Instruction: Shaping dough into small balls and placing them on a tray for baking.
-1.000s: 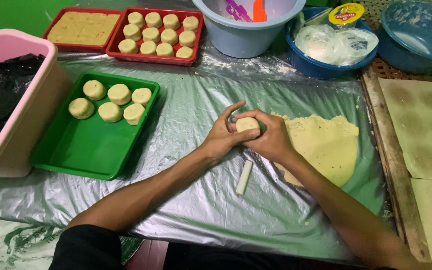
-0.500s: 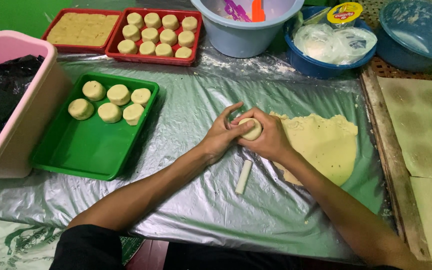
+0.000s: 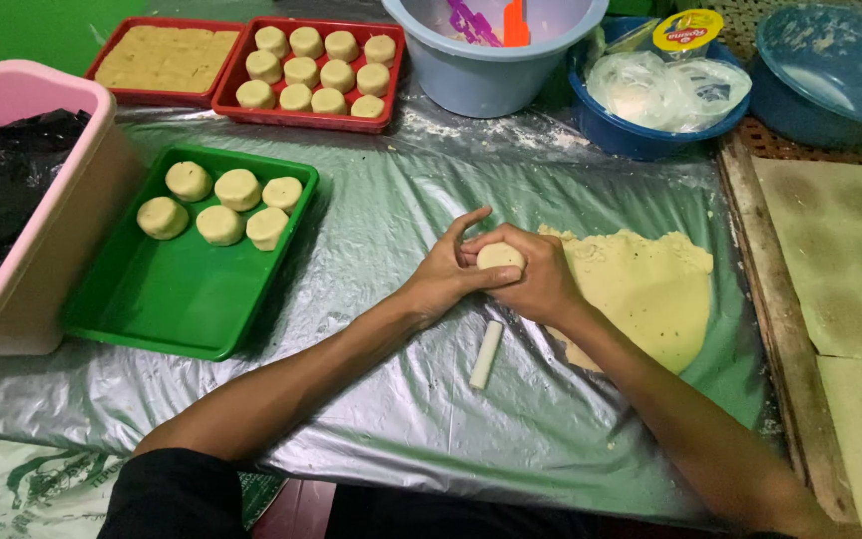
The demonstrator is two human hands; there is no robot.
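My left hand [image 3: 443,274] and my right hand [image 3: 541,284] are cupped together around a small round lump of pale dough [image 3: 500,256], both gripping it just above the plastic-covered table. A flat rolled-out sheet of dough [image 3: 650,294] lies right of my hands. A short white stick [image 3: 486,353] lies on the plastic just below them. A green tray [image 3: 167,299] to the left carries several shaped dough rounds [image 3: 221,205].
A pink tub [image 3: 47,220] lined with black plastic stands far left. Red trays [image 3: 296,110] with dough pieces sit at the back, beside a pale blue bucket [image 3: 481,75] and blue bowls [image 3: 650,135]. Wooden boards [image 3: 850,269] with pale sheets lie on the right.
My hands stay in place, turning and pressing the dough lump between them; it sits slightly lower in my fingers.
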